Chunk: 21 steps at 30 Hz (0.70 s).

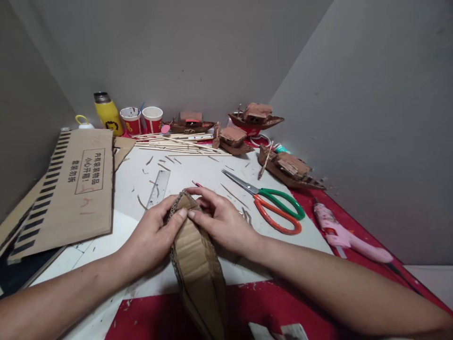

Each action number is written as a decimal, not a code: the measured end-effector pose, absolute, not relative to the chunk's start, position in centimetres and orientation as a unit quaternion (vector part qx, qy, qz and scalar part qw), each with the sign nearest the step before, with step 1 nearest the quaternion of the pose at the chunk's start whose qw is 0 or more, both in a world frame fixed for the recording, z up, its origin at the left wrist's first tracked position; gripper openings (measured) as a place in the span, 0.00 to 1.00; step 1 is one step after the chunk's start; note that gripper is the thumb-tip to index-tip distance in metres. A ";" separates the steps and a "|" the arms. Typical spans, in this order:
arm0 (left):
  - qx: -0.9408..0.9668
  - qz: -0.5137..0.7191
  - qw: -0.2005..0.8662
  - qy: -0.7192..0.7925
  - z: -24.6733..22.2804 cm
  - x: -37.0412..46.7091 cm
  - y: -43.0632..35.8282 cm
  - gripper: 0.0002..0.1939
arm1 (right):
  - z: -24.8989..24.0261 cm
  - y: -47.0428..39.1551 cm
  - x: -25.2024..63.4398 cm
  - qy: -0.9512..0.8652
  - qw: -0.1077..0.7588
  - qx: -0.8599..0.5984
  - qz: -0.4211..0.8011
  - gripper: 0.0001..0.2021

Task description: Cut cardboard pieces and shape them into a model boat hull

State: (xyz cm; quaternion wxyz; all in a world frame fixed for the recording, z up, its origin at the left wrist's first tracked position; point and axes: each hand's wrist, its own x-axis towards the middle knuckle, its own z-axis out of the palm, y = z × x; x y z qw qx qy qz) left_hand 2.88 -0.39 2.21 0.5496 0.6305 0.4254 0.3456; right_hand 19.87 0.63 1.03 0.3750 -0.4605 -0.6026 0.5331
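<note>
Between my hands is a long cardboard boat hull point(196, 264) with pointed far end and raised corrugated sides. My left hand point(161, 229) grips its left side near the tip, thumb pressed on the inside. On the other side my right hand point(222, 222) is closed around the tip, its thumb also inside and its fingers behind the cardboard wall. The hull's near end runs out of the bottom of the view. Right of my hands lie scissors point(264, 196) with one green and one orange handle. A clear ruler point(158, 189) rests beyond my left hand.
Printed cardboard point(92, 189) lies at left. Several wooden sticks point(180, 144) are spread at the back, near a yellow bottle point(107, 113) and paper cups point(153, 120). Brown model boats point(288, 167) line the back and right. A pink glue gun point(348, 236) lies on red cloth point(148, 318).
</note>
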 end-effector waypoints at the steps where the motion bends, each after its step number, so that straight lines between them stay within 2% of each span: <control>1: 0.628 0.347 0.546 0.432 2.2 3.0 -0.4 0.17 | 0.9 0.6 19.8 -0.603 0.376 -0.463 0.529 0.20; 4: 0.626 0.352 0.526 0.456 2.1 3.1 -0.3 0.17 | 0.9 0.6 19.7 -0.612 0.377 -0.468 0.514 0.20; 9: 0.655 0.346 0.506 0.442 2.2 3.2 -0.2 0.16 | 1.5 0.7 20.0 -0.639 0.377 -0.456 0.491 0.14; 14: 0.684 0.342 0.465 0.446 2.2 3.2 -0.6 0.15 | 2.2 0.8 20.3 -0.691 0.420 -0.432 0.400 0.07; 21: 0.697 0.316 0.436 0.473 2.3 3.8 -1.1 0.15 | 2.2 0.5 20.3 -0.691 0.434 -0.428 0.388 0.06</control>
